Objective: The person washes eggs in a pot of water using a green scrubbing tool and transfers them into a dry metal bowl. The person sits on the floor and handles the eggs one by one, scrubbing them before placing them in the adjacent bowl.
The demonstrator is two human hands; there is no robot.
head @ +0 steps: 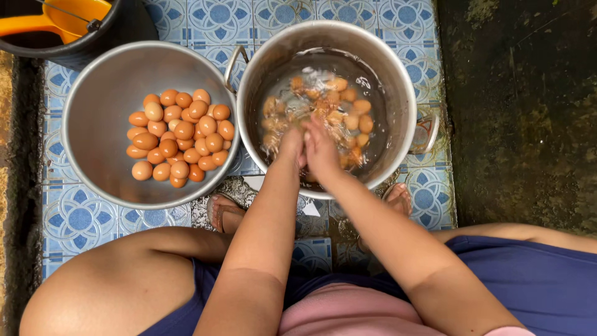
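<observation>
A tall metal pot (398,74) holds water with several brown eggs (348,109) floating in it. Both my hands are pressed together in the water at the pot's near side. My left hand (290,144) and my right hand (321,148) are cupped against each other; whatever lies between them is hidden. To the left stands a wide metal bowl (99,93) with a pile of brown eggs (180,137) lying dry in it.
A black bucket (81,50) with an orange scoop (68,15) stands at the top left. Blue patterned tiles (81,218) cover the floor, with dark wet concrete (522,112) to the right. My sandalled feet (221,211) rest just below the pots.
</observation>
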